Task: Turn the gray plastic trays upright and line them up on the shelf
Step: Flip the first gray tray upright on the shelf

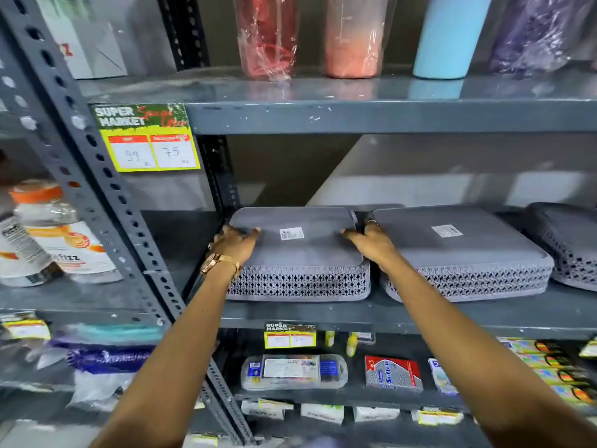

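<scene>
Three gray plastic trays lie upside down in a row on the middle shelf (323,313), flat bases up, perforated walls facing me. My left hand (234,244) grips the left side of the left tray (300,253), thumb on its base. My right hand (371,242) holds that tray's right side, in the gap beside the middle tray (458,253). A white barcode sticker sits on each of these two bases. The third tray (568,244) is cut off at the right edge.
A perforated steel upright (106,202) stands left of the trays. A yellow price tag (145,140) hangs from the shelf above, which holds wrapped bottles (266,37). Bottles (55,231) fill the left bay. Stationery packs (294,371) lie on the shelf below.
</scene>
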{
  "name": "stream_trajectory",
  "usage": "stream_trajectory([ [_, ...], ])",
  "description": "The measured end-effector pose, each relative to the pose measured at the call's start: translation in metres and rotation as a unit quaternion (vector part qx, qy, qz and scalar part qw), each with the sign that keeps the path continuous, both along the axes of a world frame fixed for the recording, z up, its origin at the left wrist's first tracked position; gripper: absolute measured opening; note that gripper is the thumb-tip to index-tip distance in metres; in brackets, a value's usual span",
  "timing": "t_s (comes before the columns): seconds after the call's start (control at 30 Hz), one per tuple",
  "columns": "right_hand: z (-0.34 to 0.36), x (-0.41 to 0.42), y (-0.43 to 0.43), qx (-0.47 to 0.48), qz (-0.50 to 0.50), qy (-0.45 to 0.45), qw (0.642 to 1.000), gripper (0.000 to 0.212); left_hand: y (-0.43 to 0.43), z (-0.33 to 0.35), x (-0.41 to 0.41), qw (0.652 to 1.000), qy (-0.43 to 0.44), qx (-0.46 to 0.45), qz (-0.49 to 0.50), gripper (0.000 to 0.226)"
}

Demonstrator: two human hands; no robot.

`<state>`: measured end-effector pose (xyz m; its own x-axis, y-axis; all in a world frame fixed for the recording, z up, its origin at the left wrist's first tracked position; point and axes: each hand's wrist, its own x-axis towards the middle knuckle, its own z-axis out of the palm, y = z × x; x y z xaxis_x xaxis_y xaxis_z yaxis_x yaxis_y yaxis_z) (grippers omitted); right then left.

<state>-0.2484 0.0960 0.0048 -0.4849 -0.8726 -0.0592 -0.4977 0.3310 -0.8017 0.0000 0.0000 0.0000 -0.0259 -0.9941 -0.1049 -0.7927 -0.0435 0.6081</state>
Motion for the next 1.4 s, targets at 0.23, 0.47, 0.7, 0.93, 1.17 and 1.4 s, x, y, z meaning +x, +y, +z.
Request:
stream_trajectory([
  [0.23,-0.007,0.017,-0.014,0.001,-0.045,-0.106,0.993,0.058,-0.005,-0.015,-0.006,0.993,0.004,-0.038,0.107,0.087],
  [0.47,0.014,0.013,-0.021,-0.286,-0.113,-0.243,0.92,0.08,-0.01,-0.001,-0.013,0.898,0.347,-0.232,0.142,0.08],
  [0.7,-0.015,-0.004,-0.007,-0.198,-0.139,-0.367,0.898,0.108,-0.012,-0.012,0.014,0.801,0.573,-0.08,0.156,0.084],
  [0.93,-0.027,0.017,0.011,-0.05,-0.194,-0.246,0.948,0.08,-0.003,-0.029,0.048,0.851,0.504,0.096,0.11,0.104],
  [1.17,-0.04,0.024,0.022,-0.008,-0.131,-0.13,0.983,0.045,0.012,-0.03,0.043,0.981,0.175,0.012,0.086,0.07],
  [1.4,-0.037,0.025,0.034,0.01,-0.111,-0.118,0.987,0.041,0.022,-0.03,0.04,0.993,-0.057,-0.038,0.092,0.056],
])
